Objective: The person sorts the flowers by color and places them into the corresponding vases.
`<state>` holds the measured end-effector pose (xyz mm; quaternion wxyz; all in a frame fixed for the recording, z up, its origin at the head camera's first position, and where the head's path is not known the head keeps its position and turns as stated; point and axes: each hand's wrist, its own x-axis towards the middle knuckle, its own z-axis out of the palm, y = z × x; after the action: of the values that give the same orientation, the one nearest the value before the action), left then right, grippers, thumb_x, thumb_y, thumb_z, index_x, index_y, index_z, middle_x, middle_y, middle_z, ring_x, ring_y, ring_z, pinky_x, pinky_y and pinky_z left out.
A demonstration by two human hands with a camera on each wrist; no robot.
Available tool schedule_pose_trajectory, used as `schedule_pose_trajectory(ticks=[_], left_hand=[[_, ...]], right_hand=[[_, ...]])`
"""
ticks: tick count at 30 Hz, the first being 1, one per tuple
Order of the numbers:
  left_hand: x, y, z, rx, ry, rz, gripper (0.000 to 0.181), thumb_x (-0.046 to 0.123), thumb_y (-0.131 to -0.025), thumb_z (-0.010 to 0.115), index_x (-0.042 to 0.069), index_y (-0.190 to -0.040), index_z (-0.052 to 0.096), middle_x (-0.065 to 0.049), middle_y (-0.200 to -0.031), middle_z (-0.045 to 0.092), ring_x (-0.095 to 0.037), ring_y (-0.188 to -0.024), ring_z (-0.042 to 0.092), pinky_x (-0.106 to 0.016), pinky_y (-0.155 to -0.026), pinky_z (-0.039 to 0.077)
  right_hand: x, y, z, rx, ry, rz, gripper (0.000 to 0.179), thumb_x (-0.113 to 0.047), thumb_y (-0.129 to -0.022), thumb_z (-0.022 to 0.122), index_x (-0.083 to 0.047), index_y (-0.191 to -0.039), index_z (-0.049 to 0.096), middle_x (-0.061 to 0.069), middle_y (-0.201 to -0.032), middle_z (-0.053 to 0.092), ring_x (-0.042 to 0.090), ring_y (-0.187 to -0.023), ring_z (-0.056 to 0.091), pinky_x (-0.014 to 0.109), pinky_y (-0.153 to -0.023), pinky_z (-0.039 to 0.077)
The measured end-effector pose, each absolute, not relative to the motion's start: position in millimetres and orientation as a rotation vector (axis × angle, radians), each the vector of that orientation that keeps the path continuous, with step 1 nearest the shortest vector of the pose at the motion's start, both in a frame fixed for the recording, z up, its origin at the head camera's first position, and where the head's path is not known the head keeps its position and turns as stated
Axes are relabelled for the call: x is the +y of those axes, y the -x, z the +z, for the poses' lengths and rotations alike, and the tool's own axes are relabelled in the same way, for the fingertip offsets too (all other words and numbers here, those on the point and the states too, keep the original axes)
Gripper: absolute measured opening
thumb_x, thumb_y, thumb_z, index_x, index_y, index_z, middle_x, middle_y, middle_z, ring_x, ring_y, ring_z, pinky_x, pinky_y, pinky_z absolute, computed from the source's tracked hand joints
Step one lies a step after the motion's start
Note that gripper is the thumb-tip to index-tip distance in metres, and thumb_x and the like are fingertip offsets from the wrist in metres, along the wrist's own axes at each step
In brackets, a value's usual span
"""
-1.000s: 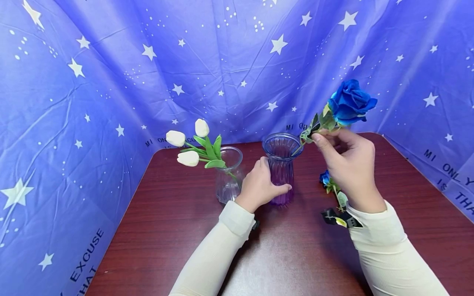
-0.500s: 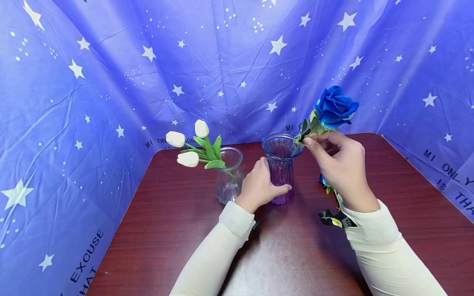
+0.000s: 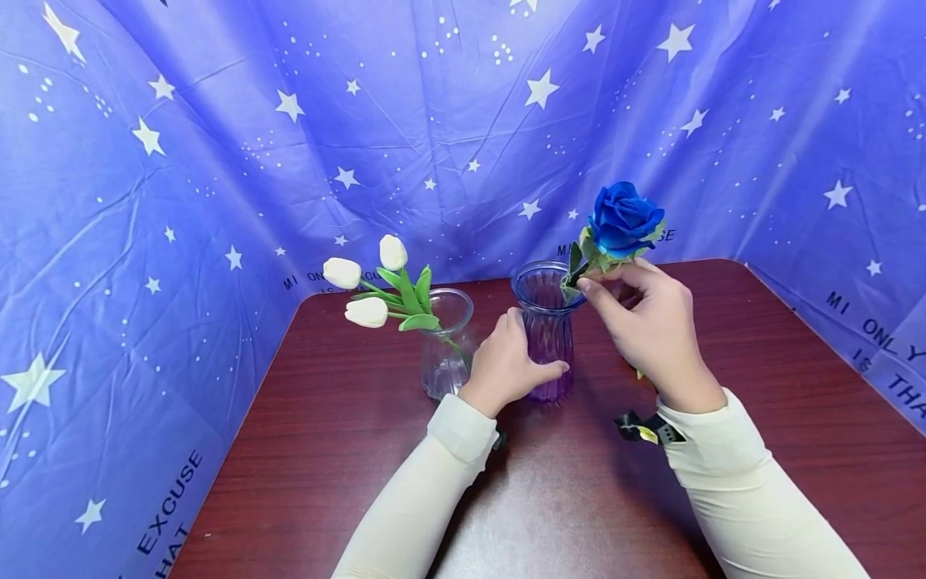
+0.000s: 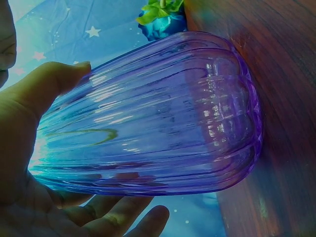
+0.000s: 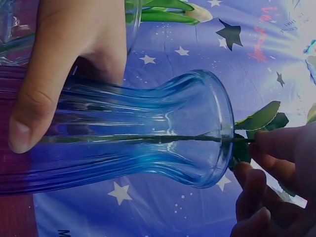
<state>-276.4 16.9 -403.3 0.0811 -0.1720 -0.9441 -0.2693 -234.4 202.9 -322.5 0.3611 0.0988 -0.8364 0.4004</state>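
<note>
My left hand (image 3: 510,366) grips the ribbed blue-purple glass vase (image 3: 551,346) round its side, thumb across the front; the left wrist view shows the fingers curling behind the vase (image 4: 158,118). Above the rim, my right hand (image 3: 647,326) pinches the stem of a blue rose (image 3: 625,219) just under its bloom. In the right wrist view the stem (image 5: 163,139) runs down inside the vase, and green leaves (image 5: 261,118) sit at the rim by the fingertips. The rose leans slightly to the right.
Left of the purple vase stands a clear glass vase (image 3: 443,366) with white tulips (image 3: 366,311) leaning left. Another blue flower (image 4: 165,24) lies on the table behind the right hand, mostly hidden in the head view. A starry blue cloth (image 3: 434,121) surrounds the table (image 3: 325,450).
My right hand has moved left and slightly down with the rose, bringing its leaves to the vase rim and its bloom more upright. The left hand has stayed on the vase.
</note>
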Motion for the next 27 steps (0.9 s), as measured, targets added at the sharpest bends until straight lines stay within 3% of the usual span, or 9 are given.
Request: schedule_pose_trajectory(ticks=[7,16,27], left_hand=[[17.2,276.9,-402.8,-2.823,0.526,-0.783,0.098,0.064,-0.076,0.081,0.004,-0.144,0.043,-0.008,-0.126,0.059,-0.027,-0.105,0.069,-0.043,-0.088,0.060],[17.3,276.2,-401.2,-2.840,0.518,-0.761,0.102,0.065,-0.076,0.081,0.002,-0.146,0.041,-0.009,-0.130,0.059,-0.028,-0.108,0.069,-0.043,-0.090,0.059],[17.7,277.5,-403.1,-2.830,0.514,-0.775,0.100,0.065,-0.075,0.082,0.004,-0.144,0.042,-0.008,-0.127,0.059,-0.028,-0.104,0.070,-0.043,-0.089,0.060]], right_hand=[[200.2,237.0,-325.5,-2.203,-0.252,0.998,0.016,-0.031,-0.090,0.080,-0.016,-0.087,0.078,-0.010,-0.087,0.063,0.006,-0.066,0.059,0.014,-0.060,0.043],[196.9,239.8,-328.6,-2.222,-0.272,0.972,0.012,-0.024,-0.089,0.079,-0.012,-0.086,0.079,0.000,-0.095,0.066,0.002,-0.071,0.058,0.013,-0.065,0.043],[194.9,245.9,-334.0,-2.235,-0.271,0.977,0.017,-0.022,-0.093,0.074,-0.007,-0.087,0.079,0.005,-0.103,0.065,0.015,-0.082,0.056,0.028,-0.072,0.041]])
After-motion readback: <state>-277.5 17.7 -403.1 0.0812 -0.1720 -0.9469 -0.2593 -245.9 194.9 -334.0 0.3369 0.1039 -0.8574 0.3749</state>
